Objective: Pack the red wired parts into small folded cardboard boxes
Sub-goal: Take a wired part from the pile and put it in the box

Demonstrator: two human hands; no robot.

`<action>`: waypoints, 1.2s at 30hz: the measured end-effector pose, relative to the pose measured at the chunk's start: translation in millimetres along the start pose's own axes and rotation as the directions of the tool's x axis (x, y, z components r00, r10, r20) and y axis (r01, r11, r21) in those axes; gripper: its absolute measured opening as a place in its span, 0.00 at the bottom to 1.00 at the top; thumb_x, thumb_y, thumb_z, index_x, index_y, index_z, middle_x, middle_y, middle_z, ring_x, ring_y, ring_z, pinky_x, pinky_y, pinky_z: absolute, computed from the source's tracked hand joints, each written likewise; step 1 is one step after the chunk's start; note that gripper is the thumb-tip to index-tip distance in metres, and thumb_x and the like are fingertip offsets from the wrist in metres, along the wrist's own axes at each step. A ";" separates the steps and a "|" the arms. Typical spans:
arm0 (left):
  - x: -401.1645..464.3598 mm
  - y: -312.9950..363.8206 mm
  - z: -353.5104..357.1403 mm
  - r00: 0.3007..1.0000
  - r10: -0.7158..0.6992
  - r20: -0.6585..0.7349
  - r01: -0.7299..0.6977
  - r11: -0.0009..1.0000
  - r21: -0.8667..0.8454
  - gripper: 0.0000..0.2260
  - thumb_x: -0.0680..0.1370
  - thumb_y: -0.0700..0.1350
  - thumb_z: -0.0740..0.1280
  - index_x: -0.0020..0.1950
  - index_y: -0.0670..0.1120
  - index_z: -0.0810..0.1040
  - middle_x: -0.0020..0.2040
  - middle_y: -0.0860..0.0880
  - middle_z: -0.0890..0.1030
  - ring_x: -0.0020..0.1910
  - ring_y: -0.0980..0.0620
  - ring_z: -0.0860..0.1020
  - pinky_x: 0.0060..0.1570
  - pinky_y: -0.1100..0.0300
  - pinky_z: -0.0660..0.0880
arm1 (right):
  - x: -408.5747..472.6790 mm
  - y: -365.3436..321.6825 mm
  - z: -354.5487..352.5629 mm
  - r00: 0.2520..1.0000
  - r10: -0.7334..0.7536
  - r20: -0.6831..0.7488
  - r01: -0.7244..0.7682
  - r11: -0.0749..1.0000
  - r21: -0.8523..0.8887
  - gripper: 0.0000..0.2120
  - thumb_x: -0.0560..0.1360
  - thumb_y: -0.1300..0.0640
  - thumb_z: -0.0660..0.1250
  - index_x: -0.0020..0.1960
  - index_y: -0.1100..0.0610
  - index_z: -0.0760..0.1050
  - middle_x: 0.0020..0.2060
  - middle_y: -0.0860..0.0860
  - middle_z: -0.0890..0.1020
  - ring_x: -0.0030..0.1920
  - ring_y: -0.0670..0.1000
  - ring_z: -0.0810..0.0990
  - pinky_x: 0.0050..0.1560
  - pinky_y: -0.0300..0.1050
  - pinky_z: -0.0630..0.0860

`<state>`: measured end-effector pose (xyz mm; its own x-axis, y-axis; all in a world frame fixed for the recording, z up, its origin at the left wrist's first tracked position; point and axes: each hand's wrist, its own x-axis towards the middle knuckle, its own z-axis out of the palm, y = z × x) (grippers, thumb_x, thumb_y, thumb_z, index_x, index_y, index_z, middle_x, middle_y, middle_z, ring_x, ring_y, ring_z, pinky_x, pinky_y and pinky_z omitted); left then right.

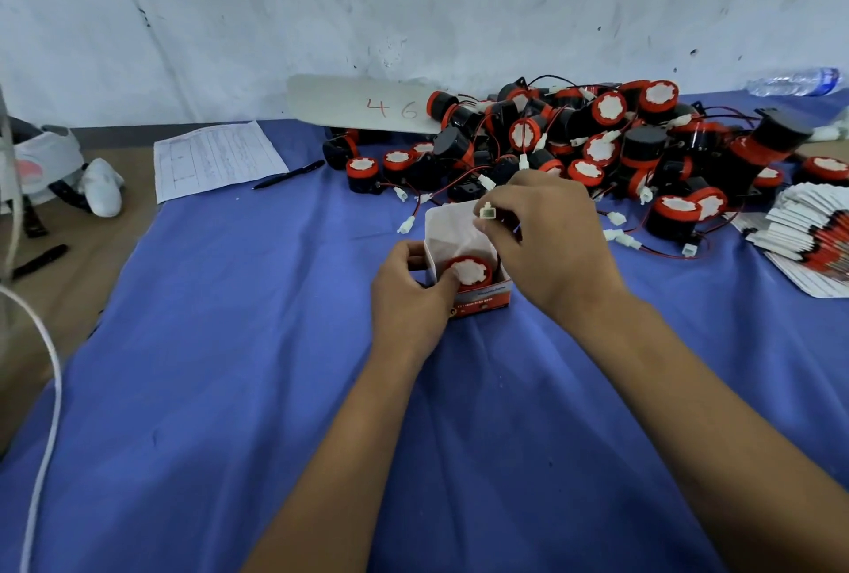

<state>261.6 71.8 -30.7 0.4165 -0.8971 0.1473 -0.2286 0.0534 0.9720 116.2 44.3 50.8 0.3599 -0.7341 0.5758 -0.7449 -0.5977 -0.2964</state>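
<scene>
The left hand [409, 292] grips the small open white-and-orange cardboard box [464, 269], thumb on the red round wired part [468, 271] seated inside. Just beyond, the right hand [546, 241] pinches that part's white plastic connector [488, 210] above the box. Farther off lies the heap of red-and-black wired parts [597, 145].

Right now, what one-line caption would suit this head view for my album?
Left hand steadies a small box holding a red part while right hand tucks in its white plug.
</scene>
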 end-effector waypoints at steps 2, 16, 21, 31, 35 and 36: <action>-0.4 0.1 -0.6 1.000 0.013 0.004 -0.013 1.000 -0.008 0.11 0.75 0.43 0.76 0.56 0.49 0.80 0.48 0.57 0.83 0.38 0.62 0.80 0.35 0.69 0.75 | 0.1 -4.9 -0.2 0.997 -0.045 0.060 0.049 0.997 -0.060 0.08 0.79 0.60 0.66 0.48 0.59 0.83 0.44 0.54 0.83 0.45 0.55 0.79 0.49 0.53 0.76; 4.3 3.4 -0.5 0.999 -0.009 0.032 0.009 1.000 0.013 0.11 0.75 0.38 0.75 0.55 0.46 0.80 0.50 0.53 0.84 0.37 0.55 0.78 0.42 0.57 0.79 | 7.7 -21.7 22.3 0.922 -0.002 0.388 0.082 0.979 -0.189 0.08 0.76 0.59 0.63 0.42 0.47 0.73 0.42 0.48 0.79 0.47 0.54 0.77 0.43 0.47 0.65; -0.3 5.9 -2.9 0.999 -0.017 0.051 0.017 1.000 0.003 0.13 0.75 0.35 0.74 0.57 0.45 0.79 0.52 0.48 0.84 0.39 0.47 0.80 0.46 0.45 0.83 | 11.0 -16.5 31.3 0.879 -0.143 0.456 0.270 0.935 -0.228 0.07 0.79 0.59 0.56 0.44 0.51 0.68 0.43 0.48 0.76 0.45 0.51 0.65 0.59 0.48 0.70; -1.3 7.7 -5.5 0.998 -0.018 0.056 0.018 1.000 0.002 0.15 0.73 0.38 0.77 0.56 0.46 0.77 0.51 0.51 0.83 0.38 0.50 0.80 0.41 0.52 0.81 | 7.0 -10.8 22.6 0.902 -0.147 0.406 0.174 0.984 -0.030 0.05 0.76 0.64 0.60 0.47 0.56 0.74 0.42 0.51 0.79 0.48 0.53 0.74 0.46 0.52 0.72; -2.3 9.2 -6.0 0.997 -0.007 0.080 0.008 1.000 -0.012 0.16 0.68 0.44 0.76 0.52 0.46 0.77 0.49 0.49 0.84 0.44 0.46 0.84 0.43 0.47 0.83 | 7.9 -9.9 19.2 0.882 -0.156 0.444 0.174 0.985 0.000 0.12 0.79 0.50 0.60 0.44 0.55 0.78 0.40 0.49 0.78 0.46 0.51 0.75 0.44 0.50 0.73; -2.5 9.5 -6.3 0.997 -0.005 0.083 0.006 1.000 -0.011 0.16 0.66 0.47 0.73 0.51 0.47 0.77 0.48 0.48 0.84 0.45 0.46 0.84 0.44 0.47 0.83 | 8.4 -10.0 19.6 0.881 -0.155 0.447 0.183 0.983 -0.018 0.16 0.80 0.45 0.61 0.43 0.54 0.78 0.39 0.48 0.79 0.45 0.50 0.75 0.43 0.50 0.73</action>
<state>263.9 77.3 -20.7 0.3429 -0.9308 0.1268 -0.2167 0.0530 0.9748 137.6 37.8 43.7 0.6841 -0.6978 0.2122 -0.6767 -0.7158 -0.1724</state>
